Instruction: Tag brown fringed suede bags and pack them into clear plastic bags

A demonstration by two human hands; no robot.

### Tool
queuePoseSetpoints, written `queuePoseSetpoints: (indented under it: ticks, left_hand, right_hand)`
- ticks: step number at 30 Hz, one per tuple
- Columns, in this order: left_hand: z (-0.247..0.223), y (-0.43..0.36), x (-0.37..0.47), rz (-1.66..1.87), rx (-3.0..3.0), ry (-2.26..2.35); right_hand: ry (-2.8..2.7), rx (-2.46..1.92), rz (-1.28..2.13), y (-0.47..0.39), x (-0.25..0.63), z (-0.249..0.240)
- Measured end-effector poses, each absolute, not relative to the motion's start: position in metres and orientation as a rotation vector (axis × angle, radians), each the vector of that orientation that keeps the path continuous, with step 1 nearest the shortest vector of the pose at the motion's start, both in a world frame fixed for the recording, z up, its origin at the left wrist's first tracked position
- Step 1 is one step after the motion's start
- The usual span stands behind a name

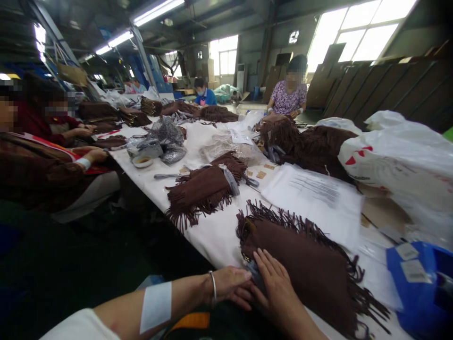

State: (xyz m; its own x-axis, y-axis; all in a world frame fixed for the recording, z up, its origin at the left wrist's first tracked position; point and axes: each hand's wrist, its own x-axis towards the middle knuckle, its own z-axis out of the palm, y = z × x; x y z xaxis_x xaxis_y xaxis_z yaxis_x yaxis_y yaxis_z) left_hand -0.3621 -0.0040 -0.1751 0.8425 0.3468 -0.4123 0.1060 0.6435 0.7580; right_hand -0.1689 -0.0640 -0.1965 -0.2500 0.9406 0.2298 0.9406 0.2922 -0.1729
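Observation:
A brown fringed bag (300, 259) lies flat on the table right in front of me. A grey plastic-wrapped strap (257, 277) shows at its near left edge. My left hand (233, 285) is at that edge, thumb above and fingers below, closed on the grey strap; the contact is partly hidden. My right hand (278, 283) lies on the bag, its fingers stretched out and flat, thumb towards my left hand. Farther up the table rests a second brown fringed piece (201, 189) with a grey-wrapped band (230, 180) across it.
White printed plastic sheets (311, 189) lie beyond the bag. A blue container (417, 288) and a white plastic bag (403, 156) stand on the right. Brown fringed goods (307, 141) are piled behind. Several people sit around the table, including a person in a purple patterned top (288, 97).

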Motion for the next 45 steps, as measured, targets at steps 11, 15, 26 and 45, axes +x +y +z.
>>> queuePoseSetpoints:
  ticks: [11, 15, 26, 45]
  left_hand:
    - [-0.163, 0.026, -0.374, 0.105, 1.156, 0.604]
    - [-0.144, 0.070, -0.370, 0.344, 1.618, 0.902]
    - [-0.145, 0.182, -0.319, 0.510, 1.977, 1.210]
    - [-0.183, 0.034, -0.469, 0.382, 0.814, 1.272]
  right_hand:
    - [-2.374, -1.657, 0.212, -0.047, -0.144, -0.190]
    - [-2.385, -1.645, 0.166, -0.048, -0.142, -0.194]
    - [-2.239, -1.654, 0.104, -0.054, -0.145, -0.204]
    - [-1.996, -1.660, 0.298, -0.047, -0.151, -0.195]
